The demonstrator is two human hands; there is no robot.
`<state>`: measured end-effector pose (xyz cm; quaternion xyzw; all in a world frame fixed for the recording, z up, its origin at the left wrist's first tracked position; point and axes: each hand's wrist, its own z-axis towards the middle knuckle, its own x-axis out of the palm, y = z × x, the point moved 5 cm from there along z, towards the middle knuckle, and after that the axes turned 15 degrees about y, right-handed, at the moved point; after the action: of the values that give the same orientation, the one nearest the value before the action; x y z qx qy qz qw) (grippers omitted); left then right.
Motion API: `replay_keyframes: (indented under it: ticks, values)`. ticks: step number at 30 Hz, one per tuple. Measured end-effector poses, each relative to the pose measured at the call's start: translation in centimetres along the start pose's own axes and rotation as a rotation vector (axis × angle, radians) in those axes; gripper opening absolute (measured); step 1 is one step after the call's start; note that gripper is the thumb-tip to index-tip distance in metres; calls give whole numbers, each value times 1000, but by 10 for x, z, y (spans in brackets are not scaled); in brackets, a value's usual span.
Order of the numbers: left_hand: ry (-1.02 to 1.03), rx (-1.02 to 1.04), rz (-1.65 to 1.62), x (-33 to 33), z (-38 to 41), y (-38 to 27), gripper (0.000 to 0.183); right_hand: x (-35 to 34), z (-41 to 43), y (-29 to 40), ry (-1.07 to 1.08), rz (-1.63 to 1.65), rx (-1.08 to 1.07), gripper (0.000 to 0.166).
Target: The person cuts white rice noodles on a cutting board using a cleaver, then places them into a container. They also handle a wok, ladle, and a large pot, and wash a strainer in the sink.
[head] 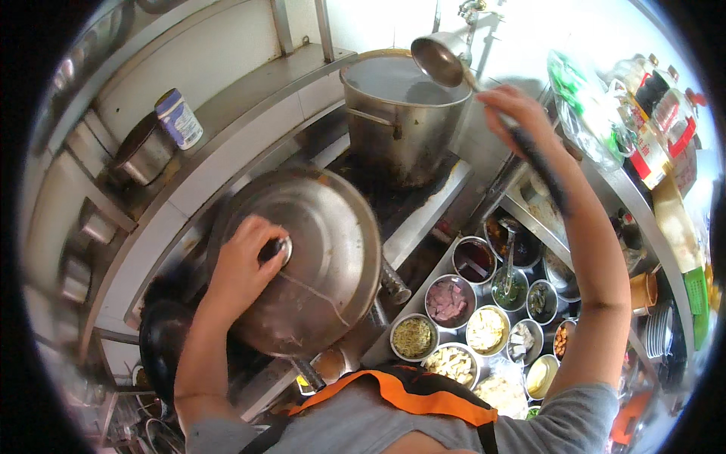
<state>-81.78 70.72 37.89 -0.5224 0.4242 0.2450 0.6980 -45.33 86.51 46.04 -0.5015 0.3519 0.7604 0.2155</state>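
Note:
My left hand point(245, 264) grips the knob of a large round metal lid point(334, 238), which lies to the left of the middle and hides what is under it. Farther off and to the right, my right hand point(519, 116) is closed around the handle of a metal ladle point(439, 62). The ladle's bowl is raised over the right rim of a tall steel stockpot point(397, 136), and its dark grip runs back along my forearm. Greyish liquid shows inside the pot, which stands on the stove point(428, 210).
Several metal containers of food, including chopped pink meat point(448, 301) and yellow slices point(486, 329), stand at the right. A dark wok point(164, 346) is beside my left forearm. The back ledge holds a metal pot point(146, 152) and a purple-and-white tub point(180, 120). Bottles point(675, 116) crowd the right shelf.

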Motion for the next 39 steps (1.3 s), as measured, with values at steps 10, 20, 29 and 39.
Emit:
replay_keyframes:
  ticks: [10,20,29,39]
  values:
    - [-137,-261,16,2,-95,53,22,46,77,-69,-323,608,212,21]
    - [-202,-275,66,-3,-169,30,22,-38,68,-93,-599,1025,368,34]
    - [-288,-491,105,25,-298,-27,19,-100,67,-44,-339,1107,148,33]
    - [-403,-845,120,52,-445,-78,21,33,77,142,81,1327,19,38]
